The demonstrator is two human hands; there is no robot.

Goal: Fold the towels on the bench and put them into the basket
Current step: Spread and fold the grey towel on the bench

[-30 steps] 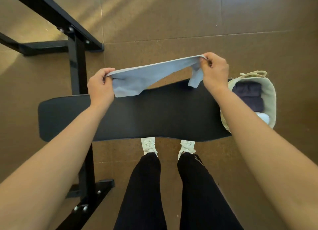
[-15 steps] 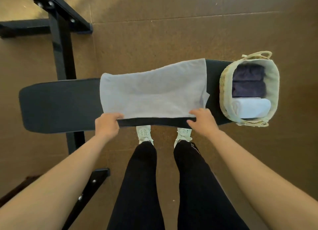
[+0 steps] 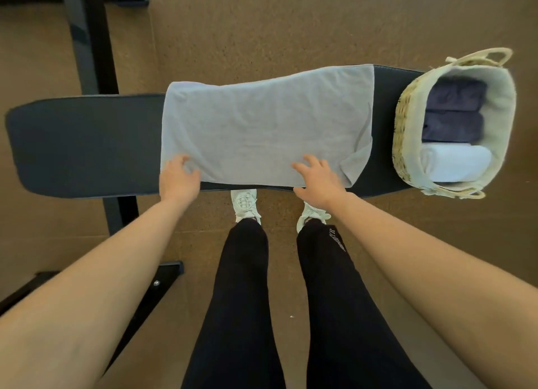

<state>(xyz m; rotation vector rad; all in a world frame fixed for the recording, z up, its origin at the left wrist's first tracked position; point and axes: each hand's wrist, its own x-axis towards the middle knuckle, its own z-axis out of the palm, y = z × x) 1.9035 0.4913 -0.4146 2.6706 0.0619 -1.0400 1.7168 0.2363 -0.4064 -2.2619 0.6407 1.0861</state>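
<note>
While pale grey rectangular cloth towel (image 3: 266, 126) lies flat on black padded bench (image 3: 87, 144), long axis along bench: left hand (image 3: 178, 179), right hand (image 3: 317, 179) apart, fingers loose on near edge, unclamped; woven lined basket (image 3: 404, 132) at right end.

The grey towel (image 3: 262, 126) is soft matt cloth with faint creases. The desk (image 3: 84, 144) has smooth dark padding with a slight sheen, on a black painted metal frame (image 3: 87, 39). The basket (image 3: 403, 132) is rough woven straw lined with pale cloth. The floor (image 3: 262, 25) looks like grainy matt brown cork.
</note>
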